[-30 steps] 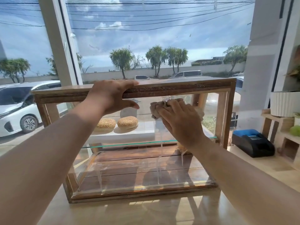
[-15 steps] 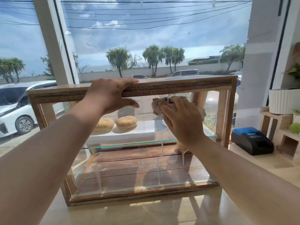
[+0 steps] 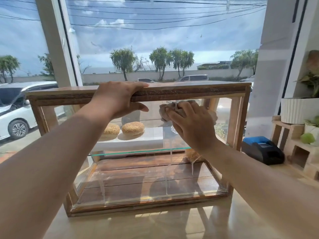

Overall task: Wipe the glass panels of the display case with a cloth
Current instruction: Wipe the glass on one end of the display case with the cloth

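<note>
item: case, glass fragile, slick when wet. my left hand clamps its wooden top; right hand presses soft cloth on glass.

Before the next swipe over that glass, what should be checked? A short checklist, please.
1. Case steadied: left hand grips the wooden top rail of the display case. Ok.
2. Cloth held: right hand presses the bunched cloth on the front glass, near the top. Ok.
3. Glass free of streaks: pale drips run down its lower part. Not ok.
4. Food shielded: two sesame buns lie inside, behind the glass. Ok.
5. Cloth clean enough: cannot tell.
</note>
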Demonstrator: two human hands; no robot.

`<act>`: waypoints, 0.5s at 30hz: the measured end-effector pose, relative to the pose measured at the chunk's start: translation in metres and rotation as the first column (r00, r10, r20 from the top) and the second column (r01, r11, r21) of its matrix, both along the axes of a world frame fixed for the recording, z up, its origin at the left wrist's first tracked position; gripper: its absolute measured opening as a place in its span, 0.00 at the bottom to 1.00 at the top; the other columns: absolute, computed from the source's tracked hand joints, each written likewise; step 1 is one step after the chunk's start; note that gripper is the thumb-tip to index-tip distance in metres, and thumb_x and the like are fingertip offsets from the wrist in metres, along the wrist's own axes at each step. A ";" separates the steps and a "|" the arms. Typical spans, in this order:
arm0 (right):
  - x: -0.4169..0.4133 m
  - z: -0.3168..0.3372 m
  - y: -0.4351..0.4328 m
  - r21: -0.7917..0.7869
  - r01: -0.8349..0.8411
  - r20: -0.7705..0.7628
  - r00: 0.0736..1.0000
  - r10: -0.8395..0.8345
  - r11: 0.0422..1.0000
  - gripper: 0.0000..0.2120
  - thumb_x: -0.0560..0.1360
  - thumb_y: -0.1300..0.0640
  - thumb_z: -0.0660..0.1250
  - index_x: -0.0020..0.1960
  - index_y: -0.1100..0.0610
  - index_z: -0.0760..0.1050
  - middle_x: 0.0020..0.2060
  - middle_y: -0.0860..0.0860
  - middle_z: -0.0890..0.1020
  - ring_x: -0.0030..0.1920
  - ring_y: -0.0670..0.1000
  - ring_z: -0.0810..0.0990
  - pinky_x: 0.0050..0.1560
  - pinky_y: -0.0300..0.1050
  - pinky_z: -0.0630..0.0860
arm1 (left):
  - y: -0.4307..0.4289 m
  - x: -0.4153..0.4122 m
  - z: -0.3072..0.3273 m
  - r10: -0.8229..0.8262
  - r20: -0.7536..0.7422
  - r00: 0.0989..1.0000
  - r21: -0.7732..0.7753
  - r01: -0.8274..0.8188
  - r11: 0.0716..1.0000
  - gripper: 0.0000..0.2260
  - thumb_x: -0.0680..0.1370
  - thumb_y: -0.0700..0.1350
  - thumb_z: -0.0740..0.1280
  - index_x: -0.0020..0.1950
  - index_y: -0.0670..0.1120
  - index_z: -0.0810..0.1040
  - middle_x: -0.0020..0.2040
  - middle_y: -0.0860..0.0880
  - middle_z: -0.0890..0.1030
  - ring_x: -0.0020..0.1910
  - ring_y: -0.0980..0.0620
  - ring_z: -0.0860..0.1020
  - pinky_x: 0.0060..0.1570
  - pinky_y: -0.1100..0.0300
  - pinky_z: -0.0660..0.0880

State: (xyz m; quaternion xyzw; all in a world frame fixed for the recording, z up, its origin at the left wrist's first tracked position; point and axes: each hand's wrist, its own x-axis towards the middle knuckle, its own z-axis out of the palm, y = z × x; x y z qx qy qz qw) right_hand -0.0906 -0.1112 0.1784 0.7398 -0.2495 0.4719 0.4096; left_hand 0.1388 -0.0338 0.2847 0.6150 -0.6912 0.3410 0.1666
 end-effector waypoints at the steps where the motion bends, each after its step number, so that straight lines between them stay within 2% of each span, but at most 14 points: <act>1: 0.008 -0.001 0.001 -0.006 -0.009 -0.024 1.000 0.009 1.000 0.10 0.77 0.56 0.68 0.58 0.52 0.79 0.50 0.56 0.80 0.47 0.59 0.78 0.43 0.53 0.76 | 0.000 -0.001 0.000 0.004 -0.001 1.000 -0.003 -0.004 1.000 0.37 0.63 0.77 0.53 0.71 0.67 0.62 0.62 0.53 0.80 0.54 0.44 0.79 0.40 0.56 0.68; 6: -0.003 -0.036 0.001 -0.073 -0.037 -0.303 0.953 0.013 0.997 0.12 0.74 0.59 0.72 0.57 0.51 0.79 0.51 0.53 0.81 0.48 0.57 0.79 0.45 0.51 0.77 | 0.002 -0.001 -0.003 0.004 0.003 1.000 -0.013 -0.004 1.000 0.37 0.63 0.77 0.53 0.71 0.67 0.62 0.60 0.53 0.80 0.53 0.44 0.79 0.40 0.57 0.68; 8: -0.031 -0.038 -0.007 -0.089 -0.031 -0.353 0.936 -0.002 0.996 0.14 0.74 0.59 0.71 0.58 0.51 0.77 0.52 0.55 0.81 0.48 0.58 0.80 0.43 0.52 0.79 | 0.002 -0.003 -0.001 0.006 0.005 1.000 -0.011 -0.006 1.000 0.36 0.64 0.77 0.54 0.71 0.68 0.62 0.60 0.53 0.80 0.53 0.44 0.79 0.40 0.56 0.69; 10: -0.051 -0.032 -0.016 -0.089 0.008 -0.281 0.959 -0.032 0.996 0.13 0.75 0.59 0.70 0.58 0.51 0.75 0.51 0.56 0.80 0.48 0.59 0.79 0.42 0.53 0.78 | 0.003 -0.002 0.000 0.016 0.000 1.000 -0.017 -0.016 1.000 0.35 0.65 0.77 0.56 0.70 0.68 0.62 0.61 0.53 0.80 0.54 0.44 0.79 0.41 0.56 0.70; 15: -0.033 -0.019 -0.016 -0.013 0.088 0.083 0.993 -0.087 0.996 0.14 0.78 0.55 0.67 0.63 0.53 0.76 0.52 0.60 0.80 0.50 0.63 0.79 0.46 0.56 0.77 | 0.002 -0.002 -0.002 0.049 -0.013 0.999 0.002 -0.049 0.999 0.34 0.66 0.76 0.60 0.71 0.68 0.61 0.63 0.55 0.78 0.57 0.44 0.78 0.44 0.54 0.70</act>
